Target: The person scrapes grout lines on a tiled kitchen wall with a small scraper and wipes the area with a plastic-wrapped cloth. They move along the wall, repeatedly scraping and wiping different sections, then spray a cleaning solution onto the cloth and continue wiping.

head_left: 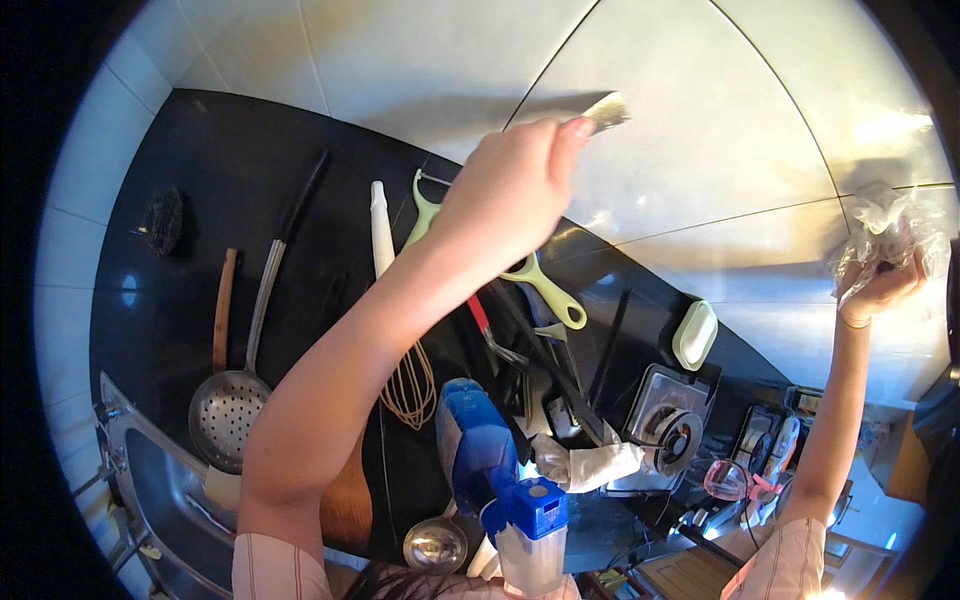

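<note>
My left hand [525, 176] is raised in front of the tiled wall [697, 127], its thumb and fingers pinching a small yellowish flap [609, 111]; whether it is tape, film or bristles I cannot tell. At the far right my right hand [885, 285] holds crumpled clear plastic film [874, 225] close to the wall tiles. Below my left forearm lie a green-handled peeler [551, 292], a wire whisk [409, 390] and a red-handled tool [480, 313], partly hidden by the arm.
A perforated skimmer [227, 412], black scrubber [163, 221], ladle [435, 546] and soap dish [696, 335] are on the black countertop [247, 150]. A steel sink [161, 480] is lower left. A blue bottle [476, 435] and a gas stove burner [677, 441] stand nearer me.
</note>
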Tool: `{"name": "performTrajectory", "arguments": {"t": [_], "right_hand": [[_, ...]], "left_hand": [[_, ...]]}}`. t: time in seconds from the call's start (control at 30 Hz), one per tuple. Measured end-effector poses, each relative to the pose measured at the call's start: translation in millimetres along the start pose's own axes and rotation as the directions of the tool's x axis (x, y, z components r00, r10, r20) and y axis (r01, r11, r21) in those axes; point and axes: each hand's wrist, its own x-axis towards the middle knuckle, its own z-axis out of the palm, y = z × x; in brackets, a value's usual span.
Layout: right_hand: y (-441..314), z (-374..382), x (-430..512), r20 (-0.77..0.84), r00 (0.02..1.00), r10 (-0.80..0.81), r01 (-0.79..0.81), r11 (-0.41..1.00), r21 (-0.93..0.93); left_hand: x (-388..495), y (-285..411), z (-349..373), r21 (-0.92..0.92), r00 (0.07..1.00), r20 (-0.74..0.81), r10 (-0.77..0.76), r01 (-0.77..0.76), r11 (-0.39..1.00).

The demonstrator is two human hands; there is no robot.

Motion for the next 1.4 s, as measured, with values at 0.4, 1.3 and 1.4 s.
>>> {"name": "performTrajectory", "arguments": {"t": [0.4, 1.3, 1.4], "right_hand": [[-17, -6, 18, 0.114, 0.988, -0.1, 0.118, 0.979, -0.164], [-20, -4, 19, 0.095, 0.992, -0.087, 0.098, 0.987, -0.125], [-18, -5, 16, 0.093, 0.992, -0.088, 0.1, 0.986, -0.135]], "left_hand": [[2, 18, 24, 0.045, 0.998, -0.001, 0.062, -0.062, 0.997], [9, 44, 37, -0.004, 0.99, 0.013, 0.137, -0.137, 0.991], [10, 50, 42, -0.004, 0.984, 0.017, 0.178, -0.178, 0.984]]}}
